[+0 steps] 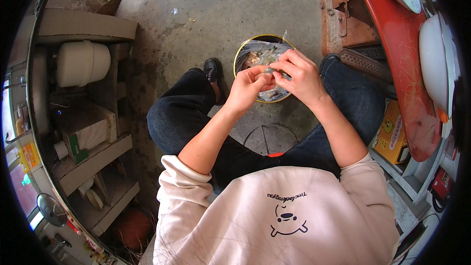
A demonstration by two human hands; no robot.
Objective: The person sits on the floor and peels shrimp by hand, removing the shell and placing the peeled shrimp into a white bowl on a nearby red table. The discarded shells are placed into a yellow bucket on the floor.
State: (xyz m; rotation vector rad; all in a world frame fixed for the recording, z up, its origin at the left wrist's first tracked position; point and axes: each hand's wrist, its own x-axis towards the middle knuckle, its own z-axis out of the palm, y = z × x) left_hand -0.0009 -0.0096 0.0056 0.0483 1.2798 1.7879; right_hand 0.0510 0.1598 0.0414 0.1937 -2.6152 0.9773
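Note:
My left hand point(250, 86) and my right hand point(301, 75) meet over a round bin point(236, 59) with a yellow rim. Pinched between the fingertips of both is a small grey, slippery-looking piece point(269, 70), perhaps a raw shrimp; the fingers cover most of it. A clear plastic bag point(272, 48) lines the bin, which stands on the floor between my knees. Inside lie wet scraps point(254, 59), pale and brownish, too jumbled to tell apart. My hands hide part of the bin's right side.
At right, a red tabletop point(401, 55) carries a plate point(415, 2) of greyish pieces and a white bowl point(434, 62). A rusty metal stove-like box point(349, 29) stands beyond my right knee. Left is a shelf unit point(88, 24) with a cream pot point(82, 62). Below the tabletop sits a yellow carton point(388, 132).

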